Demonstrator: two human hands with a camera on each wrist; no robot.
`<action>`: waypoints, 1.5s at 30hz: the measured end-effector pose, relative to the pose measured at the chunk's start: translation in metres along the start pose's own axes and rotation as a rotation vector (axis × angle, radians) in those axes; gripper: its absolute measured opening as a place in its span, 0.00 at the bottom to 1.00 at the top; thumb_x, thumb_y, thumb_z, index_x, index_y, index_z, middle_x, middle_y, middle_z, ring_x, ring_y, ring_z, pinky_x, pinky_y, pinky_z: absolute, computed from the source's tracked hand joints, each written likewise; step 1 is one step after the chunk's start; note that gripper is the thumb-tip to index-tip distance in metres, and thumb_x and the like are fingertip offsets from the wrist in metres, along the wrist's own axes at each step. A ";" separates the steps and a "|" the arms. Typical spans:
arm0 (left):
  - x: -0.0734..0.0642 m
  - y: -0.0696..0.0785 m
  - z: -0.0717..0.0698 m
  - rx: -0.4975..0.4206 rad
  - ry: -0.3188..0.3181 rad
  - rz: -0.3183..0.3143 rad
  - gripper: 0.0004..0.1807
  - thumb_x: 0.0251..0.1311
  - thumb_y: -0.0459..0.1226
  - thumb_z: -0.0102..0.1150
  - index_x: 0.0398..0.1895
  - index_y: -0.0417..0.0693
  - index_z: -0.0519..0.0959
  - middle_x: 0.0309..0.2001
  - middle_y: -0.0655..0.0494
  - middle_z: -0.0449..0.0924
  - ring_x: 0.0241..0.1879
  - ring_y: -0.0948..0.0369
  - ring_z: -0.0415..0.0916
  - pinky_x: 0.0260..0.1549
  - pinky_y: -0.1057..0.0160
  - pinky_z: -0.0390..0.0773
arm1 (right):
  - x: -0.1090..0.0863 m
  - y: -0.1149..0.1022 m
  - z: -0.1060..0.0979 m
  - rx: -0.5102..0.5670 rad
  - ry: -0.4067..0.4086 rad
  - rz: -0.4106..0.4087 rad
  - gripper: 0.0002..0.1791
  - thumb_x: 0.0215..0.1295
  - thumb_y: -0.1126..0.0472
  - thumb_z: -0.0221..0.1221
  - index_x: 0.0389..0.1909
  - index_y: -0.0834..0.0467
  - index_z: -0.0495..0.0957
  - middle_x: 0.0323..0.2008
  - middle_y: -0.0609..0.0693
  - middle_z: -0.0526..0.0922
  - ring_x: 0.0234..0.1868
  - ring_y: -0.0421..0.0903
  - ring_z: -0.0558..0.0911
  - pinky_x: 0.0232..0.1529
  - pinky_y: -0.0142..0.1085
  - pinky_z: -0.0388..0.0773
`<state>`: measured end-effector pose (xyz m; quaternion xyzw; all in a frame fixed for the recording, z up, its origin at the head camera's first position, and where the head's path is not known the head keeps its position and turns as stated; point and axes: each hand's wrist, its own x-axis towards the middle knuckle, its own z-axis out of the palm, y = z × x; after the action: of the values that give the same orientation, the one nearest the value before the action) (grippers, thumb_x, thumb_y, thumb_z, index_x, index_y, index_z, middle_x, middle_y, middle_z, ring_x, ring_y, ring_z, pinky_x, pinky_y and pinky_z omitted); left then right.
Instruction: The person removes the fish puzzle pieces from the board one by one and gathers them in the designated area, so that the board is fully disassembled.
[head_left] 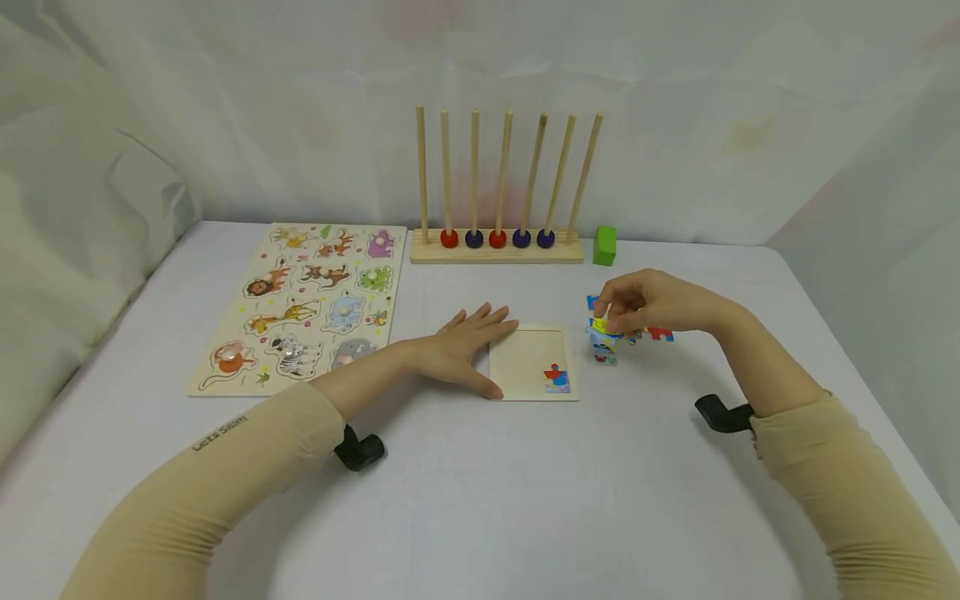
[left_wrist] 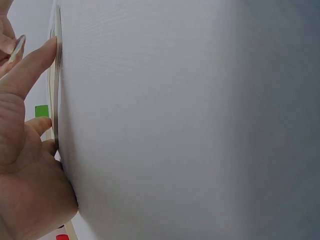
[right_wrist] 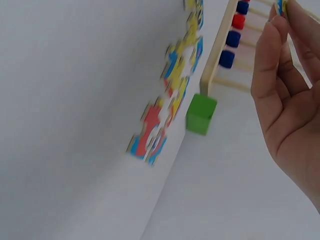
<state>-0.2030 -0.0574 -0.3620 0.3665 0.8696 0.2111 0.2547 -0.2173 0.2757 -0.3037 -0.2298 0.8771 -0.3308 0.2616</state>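
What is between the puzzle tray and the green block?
In the head view, the loose puzzle pieces and the right hand pinching one of them lie between the puzzle tray and the green block. The rest is bare table.

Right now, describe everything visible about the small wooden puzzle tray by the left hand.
The puzzle tray is a small square of pale wood with a raised rim around a shallow recess. It lies flat on the white table. One red-and-blue jigsaw piece sits in its near right corner; the rest of the recess is bare. The left hand lies flat along its left edge with fingers straight, the fingertips resting on the far left corner.
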 end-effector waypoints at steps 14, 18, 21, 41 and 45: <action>-0.001 0.000 -0.001 -0.002 0.000 0.000 0.58 0.53 0.57 0.68 0.80 0.54 0.46 0.82 0.52 0.33 0.81 0.50 0.24 0.78 0.41 0.28 | -0.017 0.033 -0.012 0.024 -0.076 0.150 0.09 0.62 0.61 0.63 0.42 0.59 0.80 0.27 0.56 0.83 0.33 0.48 0.83 0.40 0.35 0.81; -0.001 0.000 0.000 0.003 0.003 0.001 0.58 0.52 0.58 0.68 0.80 0.54 0.46 0.82 0.53 0.33 0.81 0.50 0.24 0.78 0.41 0.29 | -0.019 0.037 -0.012 0.041 -0.089 0.159 0.08 0.61 0.62 0.64 0.41 0.59 0.81 0.27 0.58 0.84 0.34 0.49 0.84 0.41 0.36 0.83; 0.000 -0.001 0.000 0.009 0.002 0.000 0.57 0.53 0.58 0.68 0.80 0.55 0.46 0.82 0.53 0.33 0.82 0.51 0.24 0.78 0.41 0.29 | -0.020 0.038 -0.011 0.046 -0.101 0.161 0.08 0.61 0.62 0.64 0.41 0.59 0.81 0.26 0.58 0.83 0.34 0.49 0.83 0.41 0.36 0.83; 0.001 -0.001 0.000 0.010 0.001 -0.006 0.58 0.52 0.58 0.68 0.80 0.55 0.46 0.82 0.53 0.32 0.82 0.51 0.24 0.78 0.42 0.29 | -0.016 0.040 -0.004 -0.035 -0.082 0.219 0.10 0.61 0.60 0.65 0.42 0.58 0.83 0.26 0.51 0.82 0.34 0.44 0.83 0.39 0.35 0.84; 0.001 -0.001 0.000 0.009 0.000 -0.008 0.57 0.53 0.58 0.68 0.80 0.55 0.46 0.82 0.53 0.32 0.81 0.51 0.24 0.78 0.41 0.29 | -0.016 0.039 -0.004 -0.049 -0.076 0.219 0.09 0.61 0.61 0.65 0.42 0.57 0.83 0.26 0.51 0.82 0.34 0.44 0.83 0.38 0.34 0.84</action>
<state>-0.2041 -0.0571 -0.3630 0.3640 0.8720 0.2064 0.2539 -0.2167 0.3128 -0.3237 -0.1512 0.8942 -0.2698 0.3238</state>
